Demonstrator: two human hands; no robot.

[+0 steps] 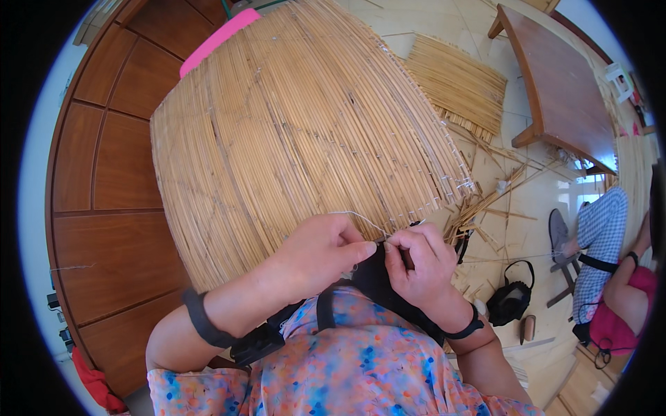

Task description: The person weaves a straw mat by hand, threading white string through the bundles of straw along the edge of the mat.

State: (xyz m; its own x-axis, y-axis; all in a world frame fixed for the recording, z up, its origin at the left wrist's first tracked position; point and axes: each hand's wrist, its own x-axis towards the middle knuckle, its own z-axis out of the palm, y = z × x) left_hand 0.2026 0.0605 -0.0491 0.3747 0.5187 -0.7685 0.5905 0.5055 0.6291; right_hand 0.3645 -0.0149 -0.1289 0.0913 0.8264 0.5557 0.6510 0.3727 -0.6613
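A large mat of straw-coloured reed stalks [291, 139] lies in front of me, its stalks side by side and tied along the right edge with white thread. My left hand [322, 249] is at the mat's near edge, thumb and fingers pinched together. Close beside it, my right hand [422, 262] also pinches, its fingertips at the mat's near right corner. A thin white string [357, 216] loops above the left hand and runs to the fingertips of the right. Whether the left fingers hold the string too is hard to make out.
A smaller reed mat [461, 83] and loose stalks [492, 201] lie on the floor to the right. Beyond stands a wooden table [555, 83]. Another person [614, 277] sits at far right, near a black bag [510, 298]. Wooden panelling [125, 208] lines the left.
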